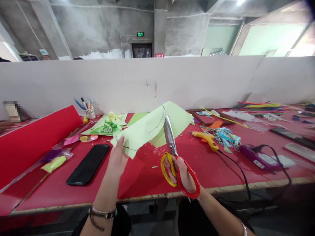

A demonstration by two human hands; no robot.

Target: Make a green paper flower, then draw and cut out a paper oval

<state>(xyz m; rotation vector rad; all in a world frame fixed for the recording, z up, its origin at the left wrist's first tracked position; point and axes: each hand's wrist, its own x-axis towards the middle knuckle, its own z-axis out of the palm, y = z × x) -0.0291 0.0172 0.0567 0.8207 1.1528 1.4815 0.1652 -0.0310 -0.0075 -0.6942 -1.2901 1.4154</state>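
Note:
A sheet of light green paper point(147, 126) with curved black lines drawn on it is raised above the red table. My left hand point(119, 157) grips its lower left corner, thumb on top. In my right hand point(183, 173) is a pair of scissors point(170, 136) with one yellow and one red handle loop, my fingers through both. The scissor blades point up and away and meet the paper at its cut edge, near the drawn curve. How far the blades are apart is hard to make out.
Green paper scraps point(107, 126) lie behind the sheet. A black phone point(88, 165) is at left, beside a red board point(36, 141). Rightward are a yellow glue gun point(206, 139), its black cord, a purple power strip point(258, 159) and tangled scraps point(225, 136). A white partition point(118, 85) stands behind.

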